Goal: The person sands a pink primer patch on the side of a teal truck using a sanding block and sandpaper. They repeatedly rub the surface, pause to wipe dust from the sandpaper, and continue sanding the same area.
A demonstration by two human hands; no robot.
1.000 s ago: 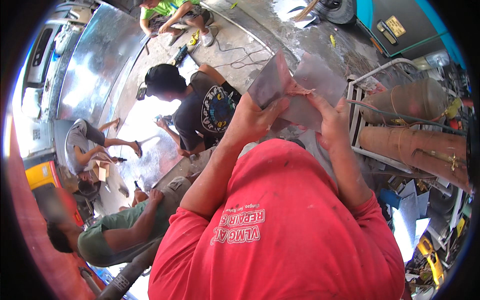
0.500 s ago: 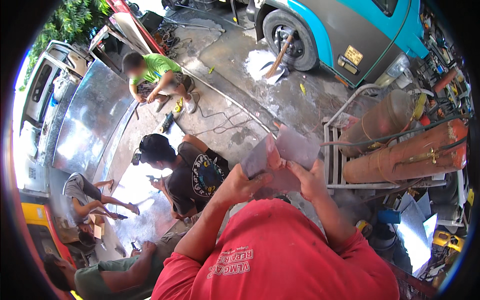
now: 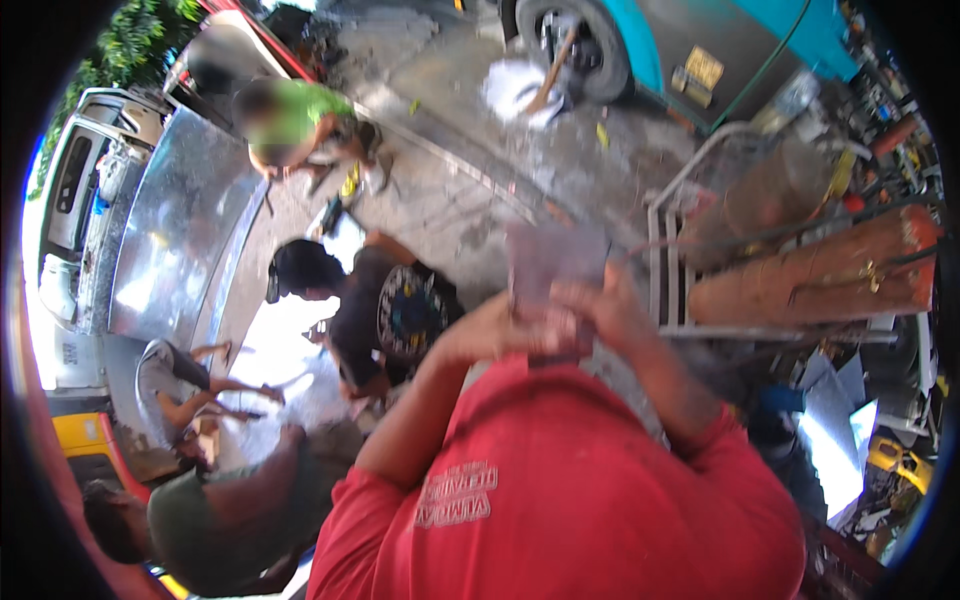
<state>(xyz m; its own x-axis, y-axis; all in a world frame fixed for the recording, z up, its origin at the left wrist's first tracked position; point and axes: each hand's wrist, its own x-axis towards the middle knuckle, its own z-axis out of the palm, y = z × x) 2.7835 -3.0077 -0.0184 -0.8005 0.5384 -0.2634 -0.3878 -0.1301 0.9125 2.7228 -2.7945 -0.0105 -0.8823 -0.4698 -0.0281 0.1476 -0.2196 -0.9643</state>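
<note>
A blue and grey vehicle [image 3: 745, 60] stands at the top right. At the far left is a white truck cab [image 3: 75, 190], and a big shiny metal sheet [image 3: 180, 235] is right beside it. Four other people are about on the left side, one in bright green [image 3: 285, 115], one in black [image 3: 360, 320], one in grey [image 3: 155, 390] and one in dark green [image 3: 215, 525].

On the right, two rusty tanks are at a white metal rack [image 3: 657, 275]. The upper tank [image 3: 755, 205] is brown, and the lower tank [image 3: 810, 285] has a redder end. Their walls hide what is in them, and I cannot tell if they stand or lie. A broom [image 3: 555, 75] is near the wheel [image 3: 605, 60], over a white patch on the floor. A small brown box [image 3: 208, 440] is near the person in grey, too blurry to see inside.

The person in the red shirt [image 3: 570, 480] has both hands close together in front of the belly. The left hand [image 3: 490, 333] and the right hand [image 3: 612, 308] both have their grip on a thin grey plate [image 3: 553, 258]. It sticks up above the fingers, and blur hides whether it is one plate or more.
</note>
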